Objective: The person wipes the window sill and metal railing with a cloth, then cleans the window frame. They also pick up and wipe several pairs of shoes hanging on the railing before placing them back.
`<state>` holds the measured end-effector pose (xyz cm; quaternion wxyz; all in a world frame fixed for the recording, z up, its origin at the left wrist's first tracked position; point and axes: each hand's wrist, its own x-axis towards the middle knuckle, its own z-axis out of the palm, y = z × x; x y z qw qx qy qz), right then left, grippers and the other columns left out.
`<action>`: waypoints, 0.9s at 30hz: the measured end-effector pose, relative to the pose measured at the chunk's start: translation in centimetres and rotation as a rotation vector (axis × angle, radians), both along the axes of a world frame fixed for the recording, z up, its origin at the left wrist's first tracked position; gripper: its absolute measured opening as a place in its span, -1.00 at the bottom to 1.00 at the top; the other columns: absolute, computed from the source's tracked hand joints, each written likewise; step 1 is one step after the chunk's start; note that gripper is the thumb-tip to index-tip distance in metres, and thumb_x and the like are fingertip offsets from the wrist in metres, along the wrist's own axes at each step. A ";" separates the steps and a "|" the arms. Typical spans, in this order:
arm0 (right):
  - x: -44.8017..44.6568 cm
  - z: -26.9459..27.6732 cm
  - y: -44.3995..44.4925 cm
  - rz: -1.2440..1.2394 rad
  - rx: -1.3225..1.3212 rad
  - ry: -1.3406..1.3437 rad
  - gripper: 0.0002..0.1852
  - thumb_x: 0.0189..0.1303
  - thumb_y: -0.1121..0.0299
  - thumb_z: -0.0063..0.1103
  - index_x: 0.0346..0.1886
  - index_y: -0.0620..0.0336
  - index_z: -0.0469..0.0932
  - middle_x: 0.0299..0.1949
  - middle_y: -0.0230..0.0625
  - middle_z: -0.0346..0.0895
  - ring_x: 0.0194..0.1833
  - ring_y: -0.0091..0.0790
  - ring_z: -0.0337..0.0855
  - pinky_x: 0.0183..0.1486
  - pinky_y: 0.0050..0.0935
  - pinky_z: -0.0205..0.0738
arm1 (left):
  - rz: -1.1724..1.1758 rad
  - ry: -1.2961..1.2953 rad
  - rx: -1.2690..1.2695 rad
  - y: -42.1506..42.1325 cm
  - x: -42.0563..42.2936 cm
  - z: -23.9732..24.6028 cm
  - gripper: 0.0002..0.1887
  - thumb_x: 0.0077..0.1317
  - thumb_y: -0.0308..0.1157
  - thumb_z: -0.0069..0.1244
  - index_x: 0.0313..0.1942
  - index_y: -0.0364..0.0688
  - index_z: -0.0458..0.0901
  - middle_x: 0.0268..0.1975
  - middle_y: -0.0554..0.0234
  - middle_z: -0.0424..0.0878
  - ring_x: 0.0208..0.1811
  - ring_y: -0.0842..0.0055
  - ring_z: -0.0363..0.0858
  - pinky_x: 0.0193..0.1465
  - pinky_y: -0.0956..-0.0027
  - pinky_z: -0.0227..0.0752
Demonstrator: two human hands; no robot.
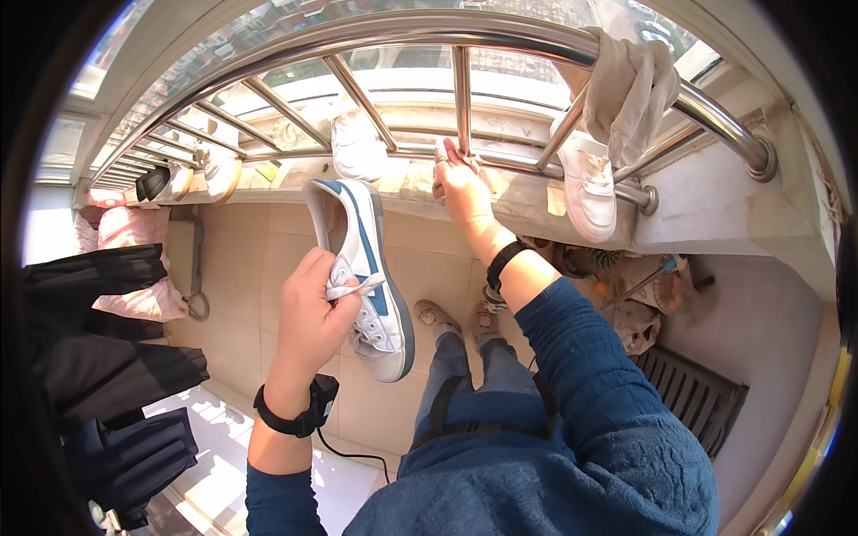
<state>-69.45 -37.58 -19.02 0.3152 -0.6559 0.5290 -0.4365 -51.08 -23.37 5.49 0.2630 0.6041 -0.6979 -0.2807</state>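
Note:
My left hand [312, 308] grips a white canvas sneaker [372, 268] with blue stripes and a grey sole by its laces and tongue, toe pointing down towards me. At the lower rail of a stainless steel railing [462, 100], my right hand [459, 177] is closed around a crumpled pale cloth or tissue [440, 161], mostly covered by the fingers. Beyond the held sneaker, a white shoe [357, 147] rests on the window ledge. Another white sneaker [590, 184] leans at the right end of the railing, its upper part behind the bars.
A beige cloth [627, 94] hangs over the top rail. More shoes [221, 174] stand along the ledge [523, 208] at left. Dark clothes [100, 348] and a pink bag [137, 261] are at left. Potted plants [603, 258] and a dark slatted rack [694, 395] occupy the right.

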 end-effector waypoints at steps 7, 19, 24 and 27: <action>-1.9 2.4 1.3 -0.027 -0.507 0.301 -0.91 0.15 0.50 0.09 -0.27 0.16 0.49 -0.24 -0.25 0.62 -0.11 -0.15 0.66 -0.14 -0.32 0.51 | -0.108 0.012 -0.037 -4.0 -2.9 -0.5 -0.86 0.09 -0.51 -0.01 -0.36 -0.40 0.47 -0.40 0.04 0.42 -0.44 0.20 0.42 -0.35 0.31 0.34; -4.0 0.6 0.2 0.081 0.181 -0.968 -0.79 0.20 0.76 -0.13 -0.16 0.28 0.38 -0.37 -0.38 0.43 -0.41 -0.56 0.44 -0.33 -0.59 0.39 | -0.086 -0.170 -0.105 -9.5 -6.0 -3.7 -0.72 0.12 -0.38 0.02 -0.49 -0.39 0.29 -0.47 -0.05 0.39 -0.45 0.11 0.38 -0.36 0.15 0.29; -5.5 3.6 3.4 -0.011 0.278 -0.435 -0.62 0.08 0.81 -0.09 -0.04 0.25 0.40 -0.29 -0.20 0.62 -0.28 -0.45 0.64 -0.22 -0.56 0.49 | -0.149 -0.278 0.022 -13.5 -7.1 -5.8 -0.64 0.22 -0.17 0.11 -0.34 -0.38 0.54 -0.34 -0.20 0.60 -0.18 0.02 0.61 -0.14 0.12 0.47; -7.3 4.9 9.1 -0.105 0.254 -0.341 -0.60 0.05 0.81 -0.08 -0.04 0.24 0.43 -0.33 -0.17 0.66 -0.32 -0.41 0.67 -0.22 -0.55 0.51 | -0.149 -0.362 0.001 -16.8 -7.6 -8.6 -0.59 0.23 -0.11 0.10 -0.34 -0.38 0.53 -0.39 -0.17 0.60 -0.26 0.00 0.61 -0.18 0.10 0.47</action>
